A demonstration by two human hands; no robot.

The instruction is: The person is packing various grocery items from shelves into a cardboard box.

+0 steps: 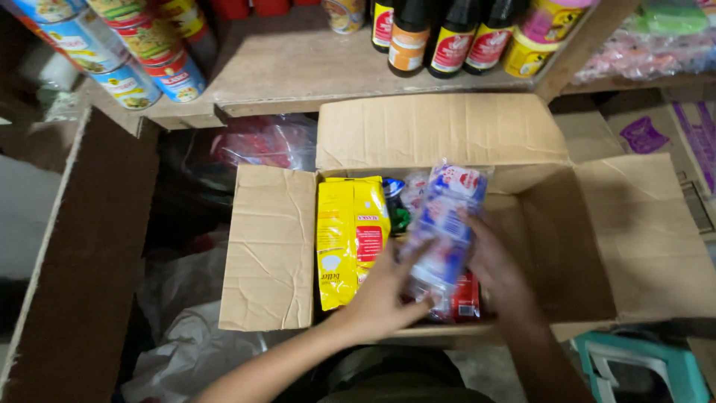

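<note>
Both hands were busy with one soft blue and white packet (446, 224) over the open cardboard box (276, 246): the left hand (384, 295) cupped it from below and the right hand (496, 265) pressed its other side, so it was lifted a little above the yellow packets (350, 239) standing inside. It looked like the handling step was half done, and the next move would need a steady two-hand hold, because the packet was floppy. The fingers behind the packet were hidden, the stuff under it was too dark to tell, and the bottles (440, 33) on the shelf (298, 71) were cut off at the top.
</note>
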